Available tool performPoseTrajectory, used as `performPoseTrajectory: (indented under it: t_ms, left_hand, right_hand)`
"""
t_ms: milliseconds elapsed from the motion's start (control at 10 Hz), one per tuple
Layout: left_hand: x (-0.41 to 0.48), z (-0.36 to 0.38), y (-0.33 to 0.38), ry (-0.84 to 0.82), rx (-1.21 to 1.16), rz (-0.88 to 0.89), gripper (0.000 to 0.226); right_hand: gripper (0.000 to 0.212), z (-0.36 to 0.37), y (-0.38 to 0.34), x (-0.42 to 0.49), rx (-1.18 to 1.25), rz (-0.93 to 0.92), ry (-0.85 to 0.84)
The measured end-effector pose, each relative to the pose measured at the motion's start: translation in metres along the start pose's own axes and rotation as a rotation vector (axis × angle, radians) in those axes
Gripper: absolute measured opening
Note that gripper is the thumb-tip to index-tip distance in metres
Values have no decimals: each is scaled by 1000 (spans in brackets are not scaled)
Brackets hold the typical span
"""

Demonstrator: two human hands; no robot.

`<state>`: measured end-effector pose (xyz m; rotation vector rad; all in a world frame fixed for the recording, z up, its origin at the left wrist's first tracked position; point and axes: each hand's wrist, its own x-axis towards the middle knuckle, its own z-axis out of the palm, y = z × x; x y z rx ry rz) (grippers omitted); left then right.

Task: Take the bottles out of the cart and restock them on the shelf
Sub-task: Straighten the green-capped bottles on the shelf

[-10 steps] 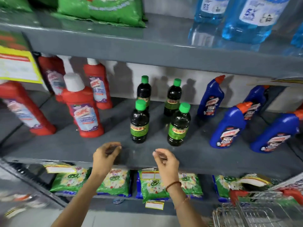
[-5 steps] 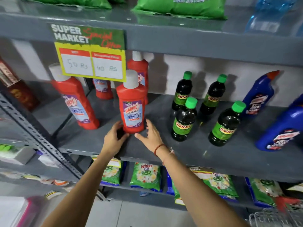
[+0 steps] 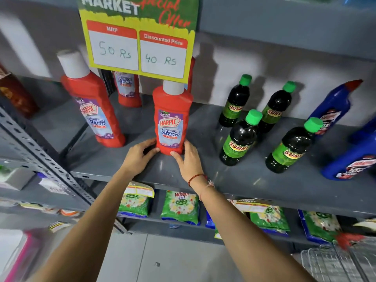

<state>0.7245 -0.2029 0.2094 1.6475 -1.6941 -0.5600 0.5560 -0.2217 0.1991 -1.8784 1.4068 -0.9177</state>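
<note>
A red Harpic bottle (image 3: 172, 117) with a white cap stands upright near the front of the grey shelf (image 3: 254, 180). My left hand (image 3: 139, 156) cups its base from the left and my right hand (image 3: 188, 159) presses its base from the right, so both hands hold it. Another red Harpic bottle (image 3: 92, 102) leans to its left, and a third red bottle (image 3: 127, 88) stands behind, partly hidden by the sign. Several dark Sunny bottles (image 3: 242, 137) with green caps stand to the right. A corner of the wire cart (image 3: 335, 261) shows at the bottom right.
A yellow and green price sign (image 3: 138, 37) hangs from the upper shelf over the red bottles. Blue cleaner bottles (image 3: 333, 110) line the right end. Green detergent packs (image 3: 180, 206) fill the shelf below. A perforated metal upright (image 3: 40, 159) runs at the left.
The camera has moved closer and left. Both hands went from hovering at the shelf edge to the red Harpic bottle and now grip its base on both sides.
</note>
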Motion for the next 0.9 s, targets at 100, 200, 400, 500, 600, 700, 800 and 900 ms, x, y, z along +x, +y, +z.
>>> performPoseTrajectory:
  t_ms: [100, 200, 400, 500, 600, 700, 800, 900]
  left_hand:
    - [-1, 0, 1, -11, 8, -14, 38]
    - [-2, 1, 2, -30, -10, -35, 39]
    - [-9, 0, 10, -13, -8, -92, 39]
    - [-22, 3, 18, 108, -55, -166, 35]
    - [-42, 12, 29, 244, -104, -246, 29]
    - [-66, 17, 59, 271, -127, -267, 26]
    - [-76, 18, 95, 168, -114, -191, 25]
    - [-75, 0, 157, 126, -141, 4, 21]
  right_hand:
    - [47, 0, -1, -1, -1, -1, -1]
    - [46, 0, -1, -2, -8, -3, 2]
    - [46, -11, -5, -5, 41, 24, -18]
    - [52, -22, -6, -14, 96, 86, 9]
    - [40, -39, 1, -31, 44, 21, 55]
    - [30, -70, -2, -54, -32, -89, 71]
    - [25, -108, -13, -76, -89, -237, 115]
    - [24, -162, -39, -101, -141, -405, 269]
